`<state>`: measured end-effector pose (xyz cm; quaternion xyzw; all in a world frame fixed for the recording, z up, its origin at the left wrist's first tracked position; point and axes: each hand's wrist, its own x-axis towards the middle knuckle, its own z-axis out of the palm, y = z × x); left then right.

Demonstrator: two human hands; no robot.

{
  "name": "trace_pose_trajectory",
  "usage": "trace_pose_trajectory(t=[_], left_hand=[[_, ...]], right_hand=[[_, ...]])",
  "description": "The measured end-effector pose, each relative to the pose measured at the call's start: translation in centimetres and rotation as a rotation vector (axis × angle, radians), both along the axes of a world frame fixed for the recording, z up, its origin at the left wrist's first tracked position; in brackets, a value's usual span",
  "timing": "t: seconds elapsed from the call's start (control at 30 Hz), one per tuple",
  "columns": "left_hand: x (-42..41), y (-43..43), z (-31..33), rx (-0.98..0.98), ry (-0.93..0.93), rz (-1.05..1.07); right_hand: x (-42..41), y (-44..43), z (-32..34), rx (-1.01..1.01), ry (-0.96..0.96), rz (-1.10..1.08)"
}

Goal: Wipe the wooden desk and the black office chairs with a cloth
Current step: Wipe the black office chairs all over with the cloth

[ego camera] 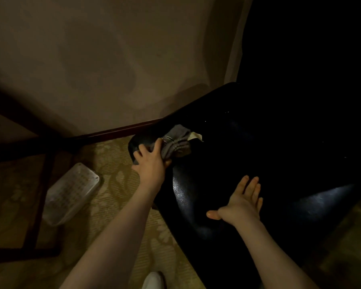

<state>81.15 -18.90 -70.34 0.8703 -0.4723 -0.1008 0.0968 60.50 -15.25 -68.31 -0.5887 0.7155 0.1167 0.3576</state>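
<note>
One risk: the cloth (176, 142) is bunched, so it may slide over the glossy black chair (258, 163) and miss patches, and a torn spot just beside it could snag. The left hand (151, 161) grips the cloth at the chair's far-left edge; the right hand (242, 202) hovers spread flat over the seat, holding nothing.

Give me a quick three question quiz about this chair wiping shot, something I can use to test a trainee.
1. Which hand holds the cloth?
2. True or false: the right hand is closed in a fist.
3. What lies on the carpet to the left of the chair: A) a clear plastic container, B) a bucket, C) a broom?

Key
1. The left hand, pressing the cloth against the chair's edge.
2. False; it is open, fingers spread, over the seat.
3. A, the clear plastic container.
</note>
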Motion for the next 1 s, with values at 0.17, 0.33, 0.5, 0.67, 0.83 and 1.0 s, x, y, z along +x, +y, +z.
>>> trace_pose_trajectory(t=[0.17, 0.33, 0.5, 0.67, 0.83, 1.0], left_hand=[[4.7, -1.9, 0.0, -0.114, 0.165, 0.111], [8.6, 0.1, 0.5, -0.245, 0.401, 0.269], [5.9, 3.4, 2.4, -0.413, 0.465, 0.161], [-1.3, 5.4, 4.0, -0.230, 0.366, -0.257], [-6.5, 7.6, 5.2, -0.108, 0.278, -0.375], [-11.7, 9.8, 4.3, 0.137, 0.094, -0.602]], right_hand=[[0.4, -0.3, -0.4, 0.008, -0.006, -0.002], [0.5, -0.4, -0.4, 0.014, 0.019, -0.016], [0.0, -0.2, 0.2, -0.013, -0.024, -0.009], [-1.2, 0.5, 1.2, -0.072, -0.230, -0.055], [-1.7, 4.7, 1.6, -0.195, -0.167, -0.161], [-0.6, 10.4, 0.2, -0.073, 0.063, -0.142]])
